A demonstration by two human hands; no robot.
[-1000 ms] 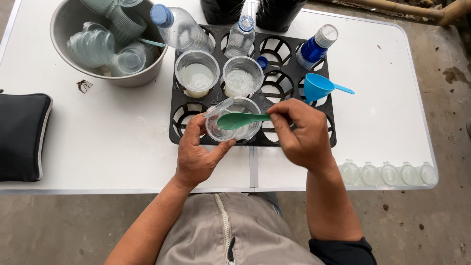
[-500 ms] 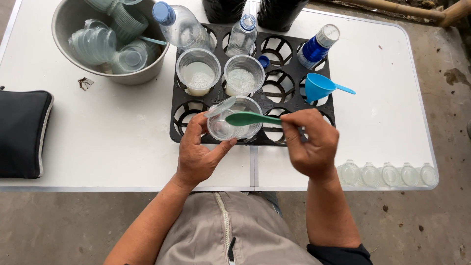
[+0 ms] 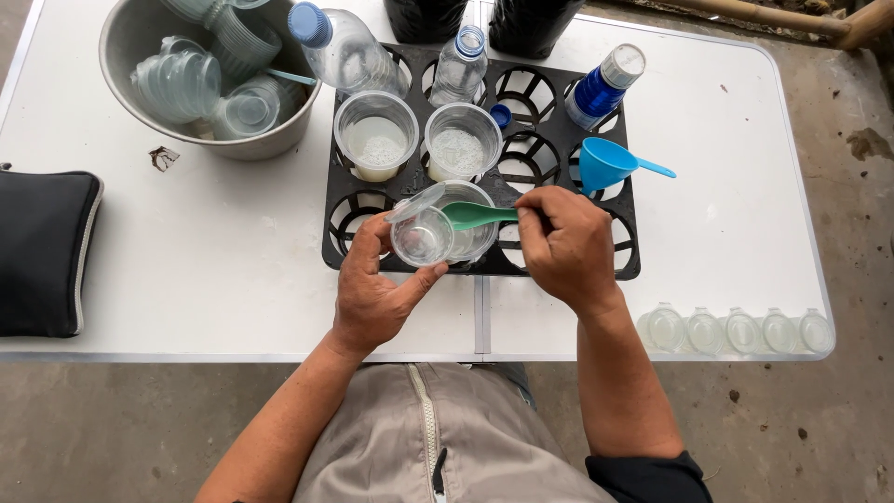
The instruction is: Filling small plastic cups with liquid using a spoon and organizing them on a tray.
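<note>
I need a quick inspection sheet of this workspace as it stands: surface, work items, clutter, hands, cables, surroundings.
Surface: white folding table, small dark mark near the bowl.
Work items: small clear plastic cup with hinged lid open; green plastic spoon over a clear tub in the black slotted tray.
Clutter: metal bowl of clear cups, blue funnel, plastic bottles, black pouch, row of small lidded cups.
Hands: left hand holds the cup; right hand holds the spoon.
Cables: nothing seen.
Surroundings: bare concrete floor.
</note>
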